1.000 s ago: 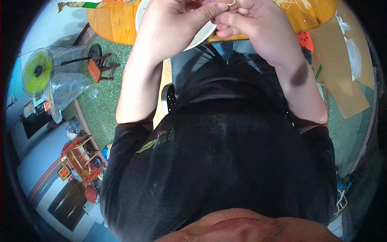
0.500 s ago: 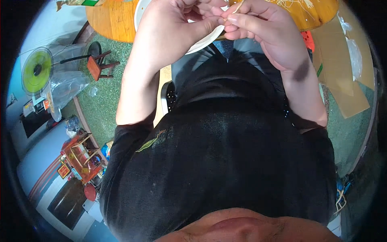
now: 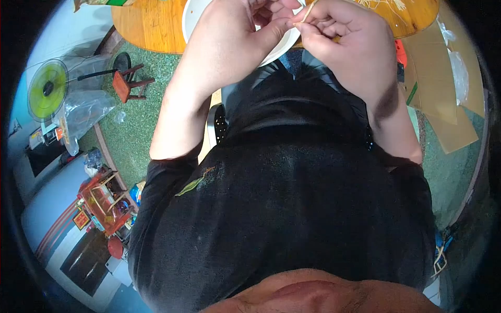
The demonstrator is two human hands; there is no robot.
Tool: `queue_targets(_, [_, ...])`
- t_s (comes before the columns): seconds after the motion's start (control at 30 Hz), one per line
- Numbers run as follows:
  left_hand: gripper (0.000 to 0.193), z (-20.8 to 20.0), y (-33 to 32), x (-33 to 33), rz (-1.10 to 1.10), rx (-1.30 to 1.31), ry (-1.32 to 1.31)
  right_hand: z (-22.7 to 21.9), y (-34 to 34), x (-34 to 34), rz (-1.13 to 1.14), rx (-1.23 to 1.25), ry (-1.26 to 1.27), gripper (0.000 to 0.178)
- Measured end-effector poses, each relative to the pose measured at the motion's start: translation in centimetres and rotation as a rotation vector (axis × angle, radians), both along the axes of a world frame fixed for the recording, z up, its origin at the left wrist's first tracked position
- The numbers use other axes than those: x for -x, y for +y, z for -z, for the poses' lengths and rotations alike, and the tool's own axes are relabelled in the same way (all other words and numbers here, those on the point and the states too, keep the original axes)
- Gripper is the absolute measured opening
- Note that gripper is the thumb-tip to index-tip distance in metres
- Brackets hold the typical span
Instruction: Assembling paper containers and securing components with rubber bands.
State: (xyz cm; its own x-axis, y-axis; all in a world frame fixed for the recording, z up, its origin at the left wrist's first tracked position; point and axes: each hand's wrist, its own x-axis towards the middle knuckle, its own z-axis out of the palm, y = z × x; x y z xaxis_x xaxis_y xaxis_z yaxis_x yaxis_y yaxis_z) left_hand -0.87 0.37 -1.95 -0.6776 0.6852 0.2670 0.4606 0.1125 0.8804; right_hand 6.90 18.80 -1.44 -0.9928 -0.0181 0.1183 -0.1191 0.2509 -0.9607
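Over a white basin [image 3: 284, 48] at the table's near edge, my two hands meet fingertip to fingertip. A thin pale strand [image 3: 310, 11], like string or plant fibre, runs between them. My right hand [image 3: 355, 44] pinches it, fingers curled in and thumb pressed against the index finger. At the strand's lower end, the thumb of my left hand [image 3: 237, 44] closes on it, while its other fingers curl loosely. The far parts of the fingers are cut off by the top edge, and what lies inside the basin is mostly hidden by my left hand.
A wooden table [image 3: 148, 26] spans the top, with loose pale strands [image 3: 389, 4] at its far right. Flattened cardboard [image 3: 433, 78] lies on the right. To the left stand a small red-brown stool [image 3: 122, 86] and a green-bladed fan [image 3: 48, 88].
My right hand has turned, its fingers curling further in and the thumb drawing down beside the strand. The basin shows slightly further right. My left hand has shifted a little to the right.
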Motion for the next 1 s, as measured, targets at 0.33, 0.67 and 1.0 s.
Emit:
queue_targets(0.33, [0.015,0.7,-0.4,0.4,0.216,-0.314,-0.002,1.1,1.6,1.3,-0.230,0.350,-0.194,0.007])
queue_targets(0.67, [0.013,1.1,0.0,0.3,0.216,-0.337,0.009,1.6,1.4,0.2,-0.012,-0.525,0.449,0.006])
queue_targets(1.0, [0.020,-1.0,0.2,-0.7,-0.033,-0.049,-0.526,7.8,0.4,1.8,0.315,-0.461,1.032,0.020])
